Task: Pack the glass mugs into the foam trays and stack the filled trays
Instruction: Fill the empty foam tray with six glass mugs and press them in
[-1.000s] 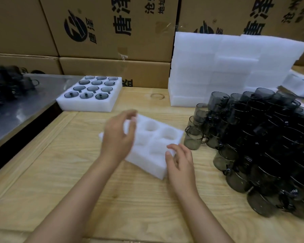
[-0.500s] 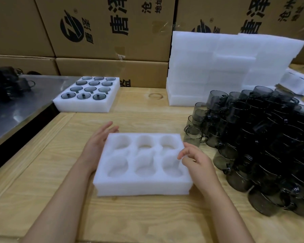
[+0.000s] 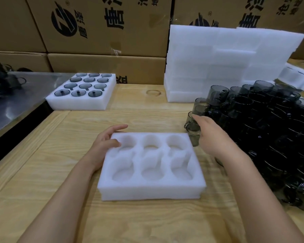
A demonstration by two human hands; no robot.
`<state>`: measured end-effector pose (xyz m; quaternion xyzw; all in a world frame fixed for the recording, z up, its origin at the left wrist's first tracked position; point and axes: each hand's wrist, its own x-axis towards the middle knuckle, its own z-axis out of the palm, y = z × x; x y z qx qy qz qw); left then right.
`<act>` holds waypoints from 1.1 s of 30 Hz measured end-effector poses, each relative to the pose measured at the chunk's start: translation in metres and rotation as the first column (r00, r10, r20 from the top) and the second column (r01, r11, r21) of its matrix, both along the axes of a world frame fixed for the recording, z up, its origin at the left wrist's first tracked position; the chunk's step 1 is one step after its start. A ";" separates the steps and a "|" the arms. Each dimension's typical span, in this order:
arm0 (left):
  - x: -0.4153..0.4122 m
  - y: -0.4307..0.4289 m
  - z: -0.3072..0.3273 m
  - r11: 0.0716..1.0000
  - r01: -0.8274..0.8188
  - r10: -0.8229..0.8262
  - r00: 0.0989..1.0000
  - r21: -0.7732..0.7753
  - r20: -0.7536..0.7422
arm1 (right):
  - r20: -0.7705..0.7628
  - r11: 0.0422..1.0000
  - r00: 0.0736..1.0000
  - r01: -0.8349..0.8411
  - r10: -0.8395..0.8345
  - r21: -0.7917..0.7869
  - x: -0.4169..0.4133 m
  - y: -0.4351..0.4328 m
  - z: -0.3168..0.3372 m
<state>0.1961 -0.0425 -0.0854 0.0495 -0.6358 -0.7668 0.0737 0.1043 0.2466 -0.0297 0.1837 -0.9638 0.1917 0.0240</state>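
Lying flat on the bench [image 3: 60, 172], the tray [image 3: 151, 190] has six round pockets in two rows of three, all empty. The left hand [image 3: 104, 146] rests against the tray's far left corner, thumb on the top face and forefinger stretched past the far edge; its grip is apart and loose, holding nothing. The right hand [image 3: 212, 135] is just beyond the tray's far right corner, at the near edge of the heaped smoky mugs [image 3: 261, 128] that fill the bench to the tray's right. Its fingertips are at one mug [image 3: 193, 130] beside that corner, but the back of the hand hides the fingers, so I cannot tell whether its grip is apart or clamped. Well beyond the tray's far left corner a full tray [image 3: 81, 104] holds twelve mugs. Beyond the far right corner stands a foam stack [image 3: 218, 64], with printed boxes [image 3: 95, 32] behind it. Left of the tray, past the bench edge, runs a metal top [image 3: 25, 92].
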 end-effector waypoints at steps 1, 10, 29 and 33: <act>0.000 0.000 0.000 1.000 -0.001 0.001 1.000 0.000 -0.003 | 0.071 0.996 0.997 -0.032 0.025 0.088 -0.007 0.000 0.001; 0.002 0.002 0.002 1.000 -0.018 0.018 1.000 0.010 0.003 | 0.177 0.924 0.984 -0.094 0.029 0.372 -0.024 -0.005 0.008; 0.000 -0.002 0.000 0.997 -0.076 0.075 0.996 0.022 0.050 | -0.252 0.946 0.964 0.155 -0.082 0.286 0.002 -0.028 0.071; -0.001 0.001 0.000 0.997 -0.072 0.071 0.996 0.016 0.047 | -0.358 0.973 0.927 0.174 -0.110 0.150 0.008 -0.027 0.083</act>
